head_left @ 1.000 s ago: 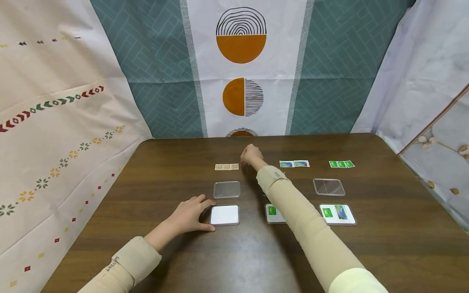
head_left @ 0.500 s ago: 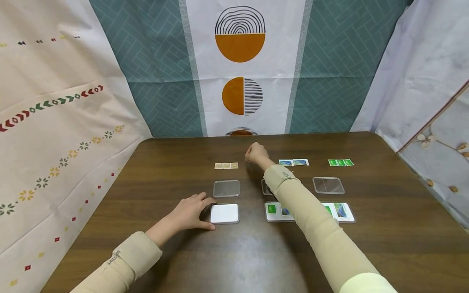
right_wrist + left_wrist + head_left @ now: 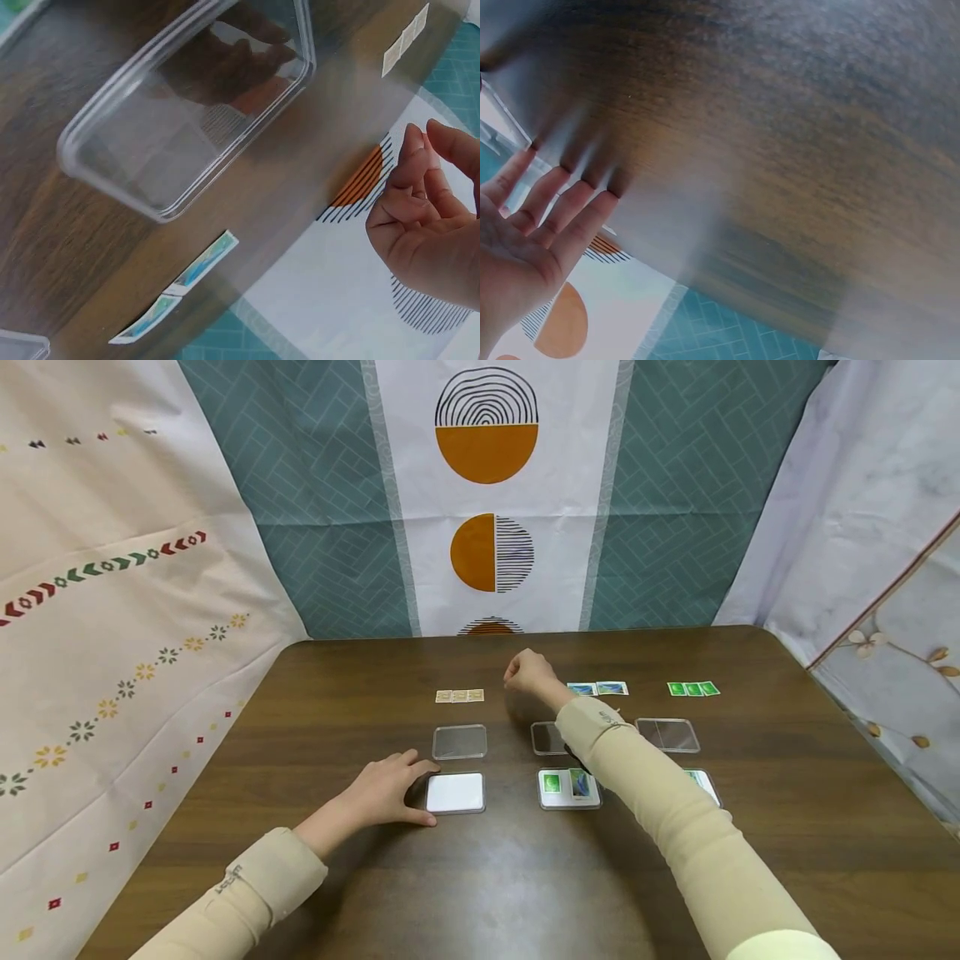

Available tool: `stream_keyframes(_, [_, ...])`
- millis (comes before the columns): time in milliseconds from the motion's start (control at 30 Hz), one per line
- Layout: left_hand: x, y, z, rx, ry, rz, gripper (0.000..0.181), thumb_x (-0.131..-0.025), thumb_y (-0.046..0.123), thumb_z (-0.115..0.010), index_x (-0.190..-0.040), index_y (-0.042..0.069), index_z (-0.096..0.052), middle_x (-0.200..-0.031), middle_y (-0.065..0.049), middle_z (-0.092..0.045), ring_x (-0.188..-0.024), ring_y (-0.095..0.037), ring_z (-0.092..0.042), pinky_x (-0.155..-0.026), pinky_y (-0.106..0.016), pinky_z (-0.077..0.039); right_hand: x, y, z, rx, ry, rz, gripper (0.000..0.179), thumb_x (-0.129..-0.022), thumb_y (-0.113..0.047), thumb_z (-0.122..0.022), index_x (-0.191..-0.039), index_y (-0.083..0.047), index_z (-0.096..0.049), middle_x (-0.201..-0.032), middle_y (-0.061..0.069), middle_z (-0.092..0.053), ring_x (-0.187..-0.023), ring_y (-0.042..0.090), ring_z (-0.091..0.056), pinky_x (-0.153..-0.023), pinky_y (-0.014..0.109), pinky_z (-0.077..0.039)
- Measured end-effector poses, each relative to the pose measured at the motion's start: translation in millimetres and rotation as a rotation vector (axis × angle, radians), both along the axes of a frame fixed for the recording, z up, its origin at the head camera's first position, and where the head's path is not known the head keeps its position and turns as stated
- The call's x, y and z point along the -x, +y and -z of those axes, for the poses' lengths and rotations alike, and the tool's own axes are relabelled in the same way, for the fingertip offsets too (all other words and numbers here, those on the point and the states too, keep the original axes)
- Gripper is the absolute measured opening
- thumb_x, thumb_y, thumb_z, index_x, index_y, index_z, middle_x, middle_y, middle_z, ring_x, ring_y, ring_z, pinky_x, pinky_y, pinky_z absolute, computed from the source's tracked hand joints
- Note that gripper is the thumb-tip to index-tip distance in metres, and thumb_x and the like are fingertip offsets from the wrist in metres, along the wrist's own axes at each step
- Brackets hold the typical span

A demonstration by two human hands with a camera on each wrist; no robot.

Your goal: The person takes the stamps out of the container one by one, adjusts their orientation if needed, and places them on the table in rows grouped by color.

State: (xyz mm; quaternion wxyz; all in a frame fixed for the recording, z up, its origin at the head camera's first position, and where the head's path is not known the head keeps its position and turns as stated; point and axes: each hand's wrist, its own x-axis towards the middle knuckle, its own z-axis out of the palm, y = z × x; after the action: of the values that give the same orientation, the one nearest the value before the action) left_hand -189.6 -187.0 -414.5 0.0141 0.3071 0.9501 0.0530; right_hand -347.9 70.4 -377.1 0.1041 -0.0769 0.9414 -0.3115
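My left hand [image 3: 386, 793] rests at the left end of a clear case with a white insert [image 3: 455, 793], index finger by its upper corner and thumb by its lower one. In the left wrist view its fingers [image 3: 577, 214] look straight and spread. My right hand [image 3: 529, 673] hovers over the back of the table between three tan stamps [image 3: 460, 696] and two blue stamps [image 3: 597, 689]. The right wrist view shows its fingers [image 3: 405, 176] curled, thumb and index tips close together, nothing visible between them.
A clear lid [image 3: 460, 742] lies behind the left case; another lid [image 3: 547, 738] and a third [image 3: 667, 735] lie to its right. A middle case [image 3: 568, 800] holds a green and a blue stamp. My right sleeve partly covers the right case [image 3: 705, 783]. Three green stamps [image 3: 693, 688] lie back right.
My right hand and forearm have shifted slightly to the right, uncovering the middle case and more of its lid and covering much of the right case. The left hand stays by its case.
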Motion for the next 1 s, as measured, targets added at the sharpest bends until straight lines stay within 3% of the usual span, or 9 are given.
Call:
stream_keyframes(33, [0.2,0.2,0.0,0.004,-0.005,-0.001,0.073,-0.065,0.057,-0.077,-0.122,0.015,-0.059,-0.091,0.0,-0.053,-0.077,-0.015,-0.052,-0.059,-0.032,-0.042,11.4,5.8,14.6,0.039,0.036,-0.036,0.009,-0.077,-0.012,-0.071,-0.085,-0.007,-0.072,-0.088,0.006,-0.071,-0.085,0.02,-0.064,-0.081,0.034,-0.05])
stream_keyframes(67, [0.3,0.5,-0.2,0.007,-0.01,-0.001,0.073,-0.065,0.057,-0.077,-0.122,0.015,-0.059,-0.091,0.0,-0.053,-0.077,-0.015,-0.052,-0.058,-0.031,-0.042,14.5,7.6,17.9,0.031,0.023,-0.046,0.009,-0.077,-0.012,-0.072,-0.085,-0.009,-0.072,-0.089,0.005,-0.071,-0.087,0.021,-0.064,-0.083,0.035,-0.05])
stream_keyframes(167, [0.8,1.4,-0.4,0.018,-0.027,0.0,0.074,-0.065,0.058,-0.076,-0.123,0.016,-0.059,-0.091,0.0,-0.053,-0.077,-0.015,-0.051,-0.059,-0.031,-0.041,12.9,12.6,23.2,0.023,0.027,-0.083,0.008,-0.075,-0.014,-0.073,-0.081,-0.01,-0.071,-0.088,0.004,-0.071,-0.086,0.021,-0.063,-0.082,0.035,-0.049])
stream_keyframes(233, [1.0,1.8,-1.2,0.028,-0.037,0.001,0.074,-0.065,0.059,-0.076,-0.123,0.016,-0.059,-0.09,0.0,-0.053,-0.077,-0.015,-0.051,-0.059,-0.031,-0.041,1.7,14.2,18.6,0.026,0.029,-0.094,0.008,-0.076,-0.013,-0.072,-0.082,-0.008,-0.071,-0.089,0.006,-0.071,-0.085,0.021,-0.063,-0.08,0.035,-0.049])
stream_keyframes(267, [1.3,2.1,-1.7,0.033,-0.041,0.002,0.074,-0.065,0.059,-0.076,-0.123,0.016,-0.059,-0.09,0.0,-0.053,-0.077,-0.015,-0.051,-0.059,-0.031,-0.041,-12.9,11.5,4.5,-0.013,0.0,-0.078,0.009,-0.077,-0.009,-0.069,-0.085,-0.004,-0.07,-0.093,0.01,-0.071,-0.09,0.024,-0.063,-0.084,0.038,-0.049])
stream_keyframes(433, [3.8,3.9,-7.0,0.061,-0.053,0.006,0.074,-0.065,0.06,-0.075,-0.122,0.016,-0.059,-0.091,-0.001,-0.054,-0.077,-0.016,-0.053,-0.061,-0.033,-0.043,-37.7,16.3,-9.0,-0.019,0.072,-0.12,0.009,-0.076,-0.006,-0.067,-0.084,-0.002,-0.069,-0.091,0.012,-0.071,-0.086,0.024,-0.063,-0.078,0.036,-0.049])
stream_keyframes(667, [10.1,8.3,-17.3,0.087,-0.065,0.008,0.065,-0.071,0.058,-0.072,-0.119,0.015,-0.061,-0.097,-0.004,-0.061,-0.084,-0.022,-0.06,-0.069,-0.04,-0.049,-49.9,22.7,-14.8,-0.016,0.09,-0.16,0.009,-0.076,-0.006,-0.067,-0.084,-0.002,-0.068,-0.085,0.012,-0.07,-0.079,0.022,-0.061,-0.076,0.035,-0.049])
stream_keyframes(1000, [19.9,17.8,-28.1,0.117,-0.019,0.053,0.052,-0.079,0.053,-0.067,-0.113,0.013,-0.063,-0.096,-0.004,-0.066,-0.086,-0.023,-0.064,-0.07,-0.04,-0.051,-63.6,34.3,-21.5,-0.015,0.109,-0.226,0.008,-0.076,-0.009,-0.068,-0.082,-0.003,-0.067,-0.079,0.01,-0.071,-0.073,0.019,-0.063,-0.072,0.032,-0.049])
